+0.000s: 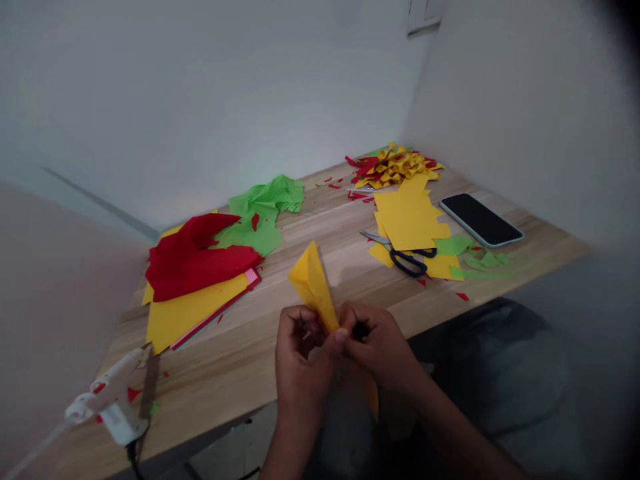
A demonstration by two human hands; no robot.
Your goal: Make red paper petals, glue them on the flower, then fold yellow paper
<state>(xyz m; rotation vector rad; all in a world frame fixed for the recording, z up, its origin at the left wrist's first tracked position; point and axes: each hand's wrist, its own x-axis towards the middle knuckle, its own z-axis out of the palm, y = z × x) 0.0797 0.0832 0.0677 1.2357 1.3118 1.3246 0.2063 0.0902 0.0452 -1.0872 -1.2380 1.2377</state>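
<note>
A folded piece of yellow paper (316,283) rises from between my hands, its wider, creased end pointing up and away from me. My left hand (306,347) pinches it from the left, the thumb pressed along its lower part. From the right, my right hand (373,339) grips the same paper with curled fingers. Both hands meet at the narrow part, so the fold there is hidden. Below them a curved yellow-orange strip of paper (367,387) hangs past the table's front edge.
Red crepe paper (195,260) lies on yellow sheets (195,313) at left, beside green crepe paper (265,213). A glue gun (113,400) stands front left. Scissors (407,260) touch yellow paper squares (407,217). A phone (481,219) and a pile of folded yellow pieces (400,165) are at right.
</note>
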